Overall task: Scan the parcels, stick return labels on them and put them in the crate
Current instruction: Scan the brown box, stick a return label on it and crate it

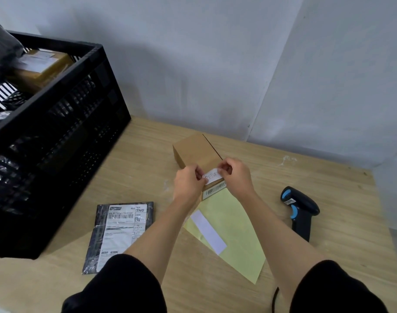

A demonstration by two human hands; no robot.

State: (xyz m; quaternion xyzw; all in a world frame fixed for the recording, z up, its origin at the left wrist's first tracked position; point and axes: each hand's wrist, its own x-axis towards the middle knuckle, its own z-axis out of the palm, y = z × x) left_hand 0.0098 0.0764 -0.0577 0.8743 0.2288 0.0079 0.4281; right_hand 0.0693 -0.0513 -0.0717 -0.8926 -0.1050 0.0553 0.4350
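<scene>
Roughly midway: left hand [188, 182] and right hand [237, 177] pinch a white paper label [213, 175] between their fingers [224, 166] at the brown cardboard box [194, 152]. A black plastic mailer [119, 233] seemingly awaits.

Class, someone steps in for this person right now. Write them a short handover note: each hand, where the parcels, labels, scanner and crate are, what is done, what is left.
The left hand and right hand each pinch one end of the RETURN label, over the near end of the cardboard box; stuck or not, cannot tell.
The black bag parcel lies on the table left of the arms; the scanner lies right. One white label sits on the yellow sheet.
Done: a brown parcel is in the crate.
Left: press the label down, crate the box, then do the bag.
</scene>
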